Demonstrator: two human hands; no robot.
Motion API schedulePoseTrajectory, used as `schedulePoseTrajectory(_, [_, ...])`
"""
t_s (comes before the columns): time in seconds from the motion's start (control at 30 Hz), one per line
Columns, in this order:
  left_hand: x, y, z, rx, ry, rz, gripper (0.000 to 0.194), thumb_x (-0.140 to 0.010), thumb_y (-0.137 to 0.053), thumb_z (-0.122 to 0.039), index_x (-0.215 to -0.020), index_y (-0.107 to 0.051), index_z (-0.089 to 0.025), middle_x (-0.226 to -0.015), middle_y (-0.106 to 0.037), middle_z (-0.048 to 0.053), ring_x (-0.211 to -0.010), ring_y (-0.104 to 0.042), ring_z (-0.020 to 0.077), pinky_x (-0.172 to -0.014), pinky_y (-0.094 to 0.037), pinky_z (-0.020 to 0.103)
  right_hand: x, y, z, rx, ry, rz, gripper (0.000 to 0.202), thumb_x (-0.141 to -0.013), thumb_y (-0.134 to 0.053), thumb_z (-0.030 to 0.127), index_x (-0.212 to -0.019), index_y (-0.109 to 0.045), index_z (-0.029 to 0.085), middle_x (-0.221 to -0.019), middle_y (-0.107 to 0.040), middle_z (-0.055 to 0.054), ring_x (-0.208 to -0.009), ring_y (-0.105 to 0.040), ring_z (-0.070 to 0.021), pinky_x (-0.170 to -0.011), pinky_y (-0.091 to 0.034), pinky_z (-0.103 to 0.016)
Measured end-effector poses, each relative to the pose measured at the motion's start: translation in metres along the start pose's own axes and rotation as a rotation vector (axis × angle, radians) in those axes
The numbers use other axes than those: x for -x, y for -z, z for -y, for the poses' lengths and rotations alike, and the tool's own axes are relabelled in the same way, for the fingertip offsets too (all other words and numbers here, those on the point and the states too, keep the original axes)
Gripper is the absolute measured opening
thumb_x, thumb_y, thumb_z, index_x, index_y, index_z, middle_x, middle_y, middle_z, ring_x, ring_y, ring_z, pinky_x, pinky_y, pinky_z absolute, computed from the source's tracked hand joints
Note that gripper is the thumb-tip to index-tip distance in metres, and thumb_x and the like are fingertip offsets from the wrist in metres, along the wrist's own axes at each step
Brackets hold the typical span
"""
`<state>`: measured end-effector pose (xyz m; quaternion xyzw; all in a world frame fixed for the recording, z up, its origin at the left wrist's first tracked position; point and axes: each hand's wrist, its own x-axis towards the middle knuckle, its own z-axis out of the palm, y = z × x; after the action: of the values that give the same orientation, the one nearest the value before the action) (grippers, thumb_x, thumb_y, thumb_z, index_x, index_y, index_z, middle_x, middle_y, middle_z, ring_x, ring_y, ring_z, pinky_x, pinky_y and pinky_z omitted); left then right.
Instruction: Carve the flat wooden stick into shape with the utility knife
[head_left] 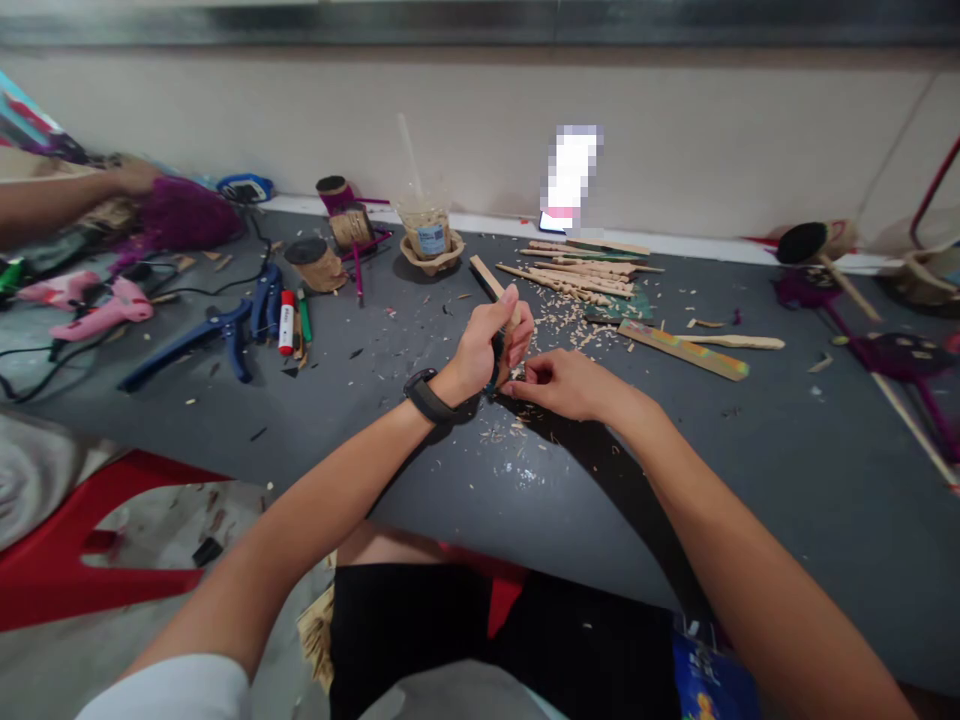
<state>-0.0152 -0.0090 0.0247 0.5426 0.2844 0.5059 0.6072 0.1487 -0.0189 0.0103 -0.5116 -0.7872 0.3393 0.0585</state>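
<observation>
My left hand (491,345), with a dark band on its wrist, is wrapped round a wooden stick (486,277) whose pale end sticks out past the fingers. Something dark shows against that palm, too hidden to name. Close beside it, my right hand (566,385) has thumb and fingertips pinched near the stick's lower end; what they hold, if anything, cannot be made out. Wood shavings (517,425) are scattered on the grey table (435,500) under and around both hands. Beyond them lies a pile of carved wooden sticks (592,272).
A cup (424,225) with a straw and a lit phone (570,175) stand by the wall. Blue cutters (202,340), a red-capped marker (286,322) and pink glue guns (109,308) lie left. Another person's hand (135,178) touches purple material (187,212). A patterned strip (682,350) lies right.
</observation>
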Motion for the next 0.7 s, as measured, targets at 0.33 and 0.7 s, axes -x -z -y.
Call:
schedulePoseTrajectory(0.33, [-0.006,0.007,-0.001,0.099,0.056,-0.025,0.070,-0.097,-0.047,-0.082,-0.059,-0.042,-0.024,-0.048,-0.035,-0.004,-0.043,-0.034,0.0099,-0.043,-0.031,0.028,0.011,0.000,0.003,-0.022,0.062,-0.020,0.048,-0.092,-0.066,0.067,-0.072,-0.058,0.024,-0.067,-0.067,-0.001,-0.061,-0.054,-0.0165,-0.059,-0.031,-0.033])
schedulePoseTrajectory(0.7, [-0.010,0.018,-0.006,0.183,0.067,-0.155,0.068,-0.100,-0.042,-0.076,-0.057,-0.040,-0.024,-0.047,-0.035,-0.004,-0.040,-0.035,0.0100,-0.041,-0.033,0.027,0.023,0.004,-0.007,-0.117,0.126,-0.186,0.052,-0.091,-0.069,0.071,-0.072,-0.059,0.024,-0.063,-0.057,0.004,-0.062,-0.045,-0.0145,-0.061,-0.032,-0.031])
